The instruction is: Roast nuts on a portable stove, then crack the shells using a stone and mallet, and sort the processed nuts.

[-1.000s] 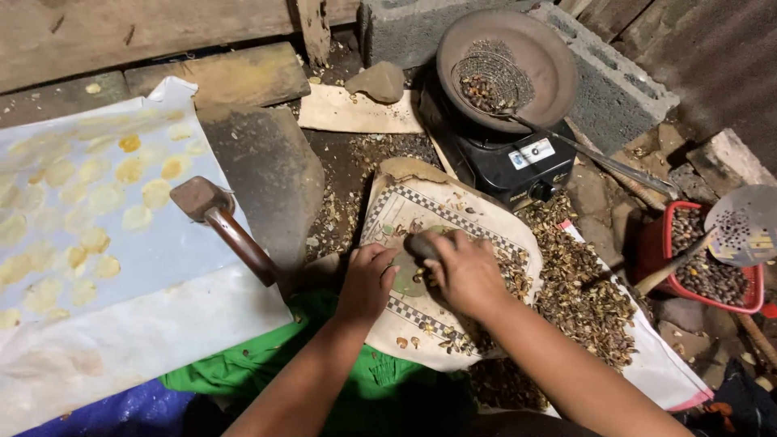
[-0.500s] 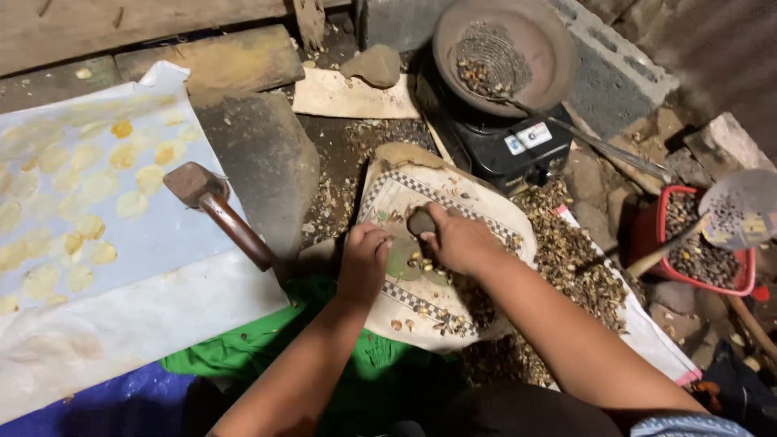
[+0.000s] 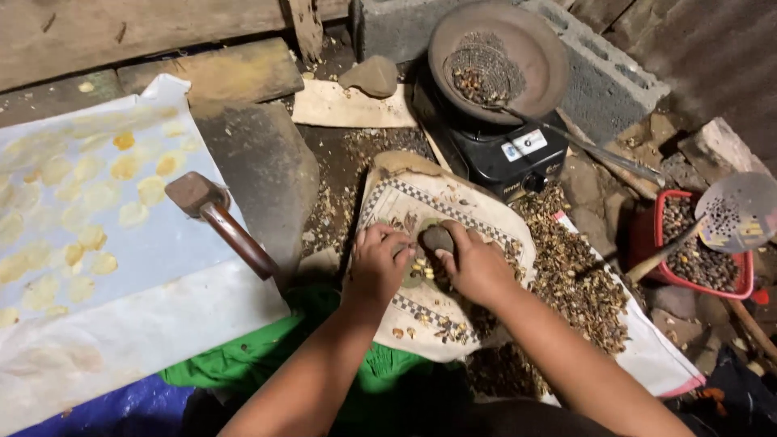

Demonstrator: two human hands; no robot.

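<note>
Two small labels sat on the front of the black stove (image 3: 500, 154): a white rectangular label (image 3: 534, 142) and a smaller blue-and-white label (image 3: 511, 151) just beside it.

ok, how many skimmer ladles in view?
2. One wire-mesh skimmer rests in the pan on the stove; one perforated metal skimmer lies over the red basket at right. Others may be hidden.
</note>
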